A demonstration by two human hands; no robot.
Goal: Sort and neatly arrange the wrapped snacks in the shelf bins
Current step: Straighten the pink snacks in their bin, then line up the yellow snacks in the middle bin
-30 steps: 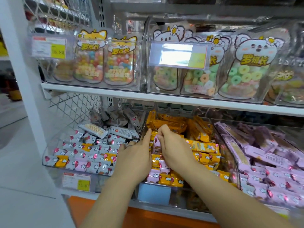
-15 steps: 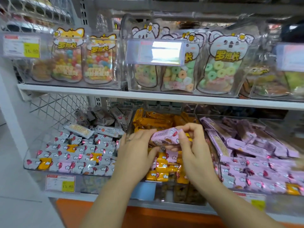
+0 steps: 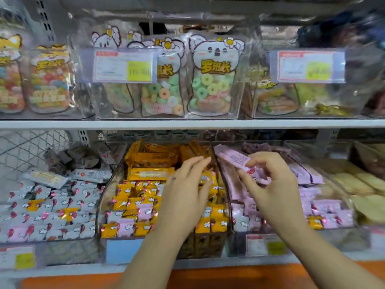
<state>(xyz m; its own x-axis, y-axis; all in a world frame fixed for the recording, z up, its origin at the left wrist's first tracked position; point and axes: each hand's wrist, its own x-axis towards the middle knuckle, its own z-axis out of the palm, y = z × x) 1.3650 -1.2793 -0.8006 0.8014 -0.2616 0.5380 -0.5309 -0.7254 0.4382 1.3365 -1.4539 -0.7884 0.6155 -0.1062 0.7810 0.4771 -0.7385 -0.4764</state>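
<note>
White shelf board (image 3: pixel 62 124) spans store rack; orange ledge (image 3: pixel 229 276) below. Above board: clear bins of gummy bags (image 3: pixel 210 80).

Lower row, clear bins:
- left bin (image 3: pixel 62 243): white snacks (image 3: pixel 68 205), few yellow and pink mixed in
- middle bin (image 3: pixel 104 195): yellow snacks (image 3: pixel 150 174), some pink
- right bin (image 3: pixel 333 232): pink snacks

Left hand (image 3: pixel 185 192): fingers straight, above middle bin. Right hand (image 3: pixel 275 190): pinches pink snack (image 3: pixel 233 157) over right bin.

The pink wrapper (image 3: pixel 233 158) in the right hand's (image 3: pixel 268 184) pinch looks smooth, glossy film; the bin (image 3: pixel 227 197) beneath, clear shiny plastic.
</note>
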